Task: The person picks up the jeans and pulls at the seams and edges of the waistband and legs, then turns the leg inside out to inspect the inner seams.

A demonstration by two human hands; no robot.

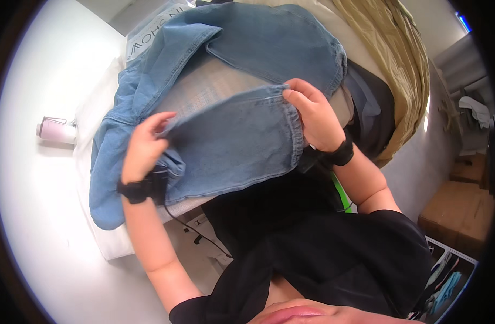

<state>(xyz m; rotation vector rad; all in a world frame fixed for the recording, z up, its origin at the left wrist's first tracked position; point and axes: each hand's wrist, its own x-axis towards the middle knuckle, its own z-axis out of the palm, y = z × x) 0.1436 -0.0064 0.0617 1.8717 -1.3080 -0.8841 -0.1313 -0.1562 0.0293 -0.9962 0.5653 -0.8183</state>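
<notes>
A pair of light blue jeans (pixel 226 146) lies spread over a padded, cloth-covered surface, its near leg stretched flat in front of me. My right hand (pixel 316 116) pinches the upper corner of that leg's hem between thumb and fingers. At the leg's other end, my left hand (pixel 146 144) is slightly blurred, thumb and fingers apart beside the denim's upper edge. Bunched denim lies under and beside the left wrist. The other leg curves away across the far side. Each wrist wears a black band.
A pink bottle (pixel 57 130) lies at the left. Olive fabric (pixel 385 43) and dark garments (pixel 374 102) are heaped at the right. A cable (pixel 196 231) runs from the left wristband. Cardboard boxes (pixel 457 210) and a bin of clothes (pixel 444 283) stand lower right.
</notes>
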